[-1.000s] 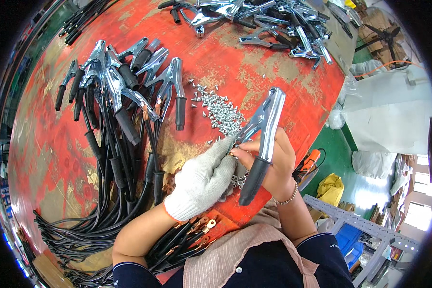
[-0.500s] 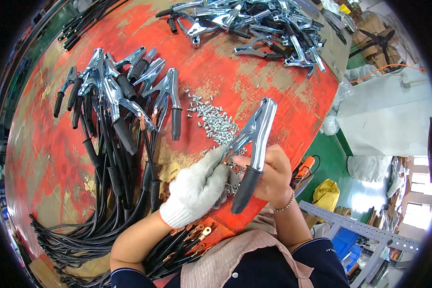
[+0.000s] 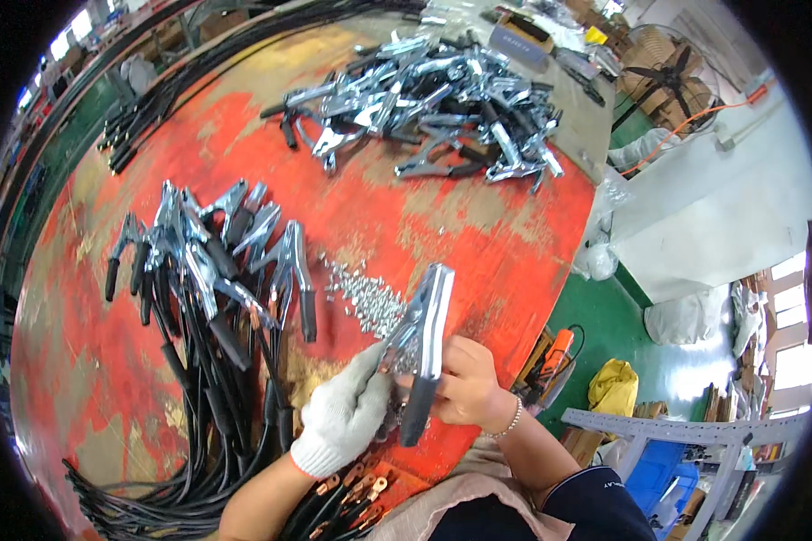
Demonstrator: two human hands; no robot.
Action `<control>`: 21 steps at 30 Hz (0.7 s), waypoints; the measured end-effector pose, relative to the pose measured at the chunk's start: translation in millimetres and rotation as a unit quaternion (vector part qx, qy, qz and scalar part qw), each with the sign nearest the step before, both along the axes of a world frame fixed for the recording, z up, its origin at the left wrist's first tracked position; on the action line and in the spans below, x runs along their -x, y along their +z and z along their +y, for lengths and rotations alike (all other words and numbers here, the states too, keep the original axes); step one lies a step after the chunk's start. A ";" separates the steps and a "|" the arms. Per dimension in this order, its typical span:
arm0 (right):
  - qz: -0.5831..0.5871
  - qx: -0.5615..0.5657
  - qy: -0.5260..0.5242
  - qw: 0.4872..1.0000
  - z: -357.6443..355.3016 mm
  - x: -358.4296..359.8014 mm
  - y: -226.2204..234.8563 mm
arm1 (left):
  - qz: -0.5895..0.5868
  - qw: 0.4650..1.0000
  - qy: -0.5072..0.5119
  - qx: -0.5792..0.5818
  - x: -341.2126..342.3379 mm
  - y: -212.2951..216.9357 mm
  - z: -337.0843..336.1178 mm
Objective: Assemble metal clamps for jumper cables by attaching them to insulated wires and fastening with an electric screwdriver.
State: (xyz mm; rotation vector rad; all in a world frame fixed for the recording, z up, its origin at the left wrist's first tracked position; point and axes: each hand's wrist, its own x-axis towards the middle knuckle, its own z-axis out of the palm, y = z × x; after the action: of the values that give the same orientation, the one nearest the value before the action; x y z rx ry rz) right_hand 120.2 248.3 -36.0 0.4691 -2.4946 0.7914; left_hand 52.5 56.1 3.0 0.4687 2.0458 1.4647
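A silver spring clamp [image 3: 435,316] with a black handle grip stands tilted in front of me, jaw end pointing away. My left hand [image 3: 347,406], in a white knitted glove, is closed on one arm of it. My bare right hand [image 3: 471,383], with a beaded bracelet at the wrist, is close behind the black grip. Its fingers are curled toward the clamp's inner side; what they pinch is hidden by the grip. Small silver screws [image 3: 365,299] lie scattered just beyond the clamp.
Clamps fitted to black cables [image 3: 194,248] lie at left. A large heap of loose clamps [image 3: 424,113] covers the far side. Black cables with copper lugs [image 3: 370,491] lie by my left forearm. The red table [image 3: 505,298] ends at right; an orange tool [image 3: 558,350] is beyond its edge.
My view has tilted up, so the table and hands sit lower and more of the far heap shows. Both hands stay at the clamp, which appears more upright.
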 end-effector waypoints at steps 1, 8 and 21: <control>0.008 0.011 -0.020 1.000 3.5 2.1 0.9 | 0.006 1.000 0.009 0.017 2.0 6.3 -0.9; -0.025 -0.026 -0.239 0.970 119.5 66.9 -5.5 | 0.161 0.970 0.183 0.022 31.1 19.3 -54.3; -0.128 -0.204 -0.431 0.870 275.0 192.4 -5.9 | 0.400 0.705 0.119 0.574 33.9 43.2 -80.6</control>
State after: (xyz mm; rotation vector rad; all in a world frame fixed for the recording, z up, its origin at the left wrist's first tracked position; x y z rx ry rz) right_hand -72.2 523.3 -41.9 -0.6548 -2.6987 -0.0434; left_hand 18.5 -24.4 46.1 0.2868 3.2535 -0.2926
